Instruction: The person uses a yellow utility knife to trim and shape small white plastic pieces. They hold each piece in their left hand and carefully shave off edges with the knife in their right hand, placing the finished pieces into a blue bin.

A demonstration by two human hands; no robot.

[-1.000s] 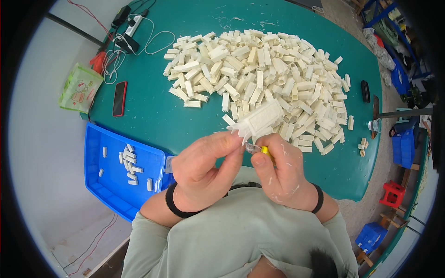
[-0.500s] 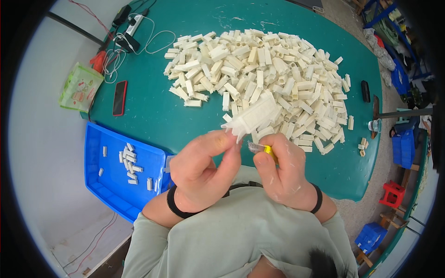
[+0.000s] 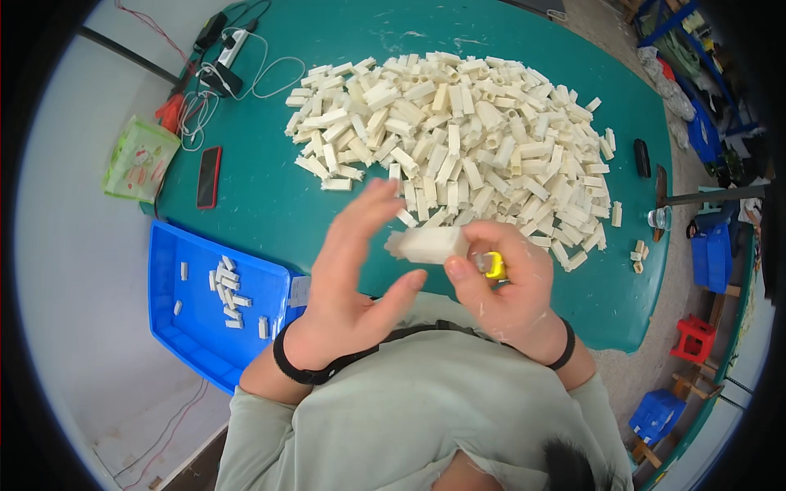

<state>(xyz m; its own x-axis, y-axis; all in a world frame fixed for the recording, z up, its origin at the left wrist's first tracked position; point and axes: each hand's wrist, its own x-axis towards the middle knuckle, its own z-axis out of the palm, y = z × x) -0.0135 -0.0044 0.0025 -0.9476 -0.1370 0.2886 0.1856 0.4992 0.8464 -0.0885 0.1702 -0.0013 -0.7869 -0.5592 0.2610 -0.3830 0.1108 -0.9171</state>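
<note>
One wide green tabletop (image 3: 270,200) spreads ahead of the left hand (image 3: 342,286) and right hand (image 3: 520,290), under a heap of cream-white oblong pieces (image 3: 471,139); leftward of the left hand, a blue rectangular tray (image 3: 196,315). That hand's fingers stand apart; the right clamps a cream-white square-sided block (image 3: 430,245), long axis nearly crosswise, ragged end pointing toward the left, plus a small yellow tool (image 3: 496,266)

The place looks like a small workshop. A big heap of matching off-white pieces (image 3: 467,131) covers much of a green worktop (image 3: 262,188) strewn with pale scraps (image 3: 415,34), and a blue bin (image 3: 196,327) at near left holds more. To the right, blue crates (image 3: 655,416) and a red stool (image 3: 694,340) stand beyond a bare grey floor (image 3: 632,372).
</note>
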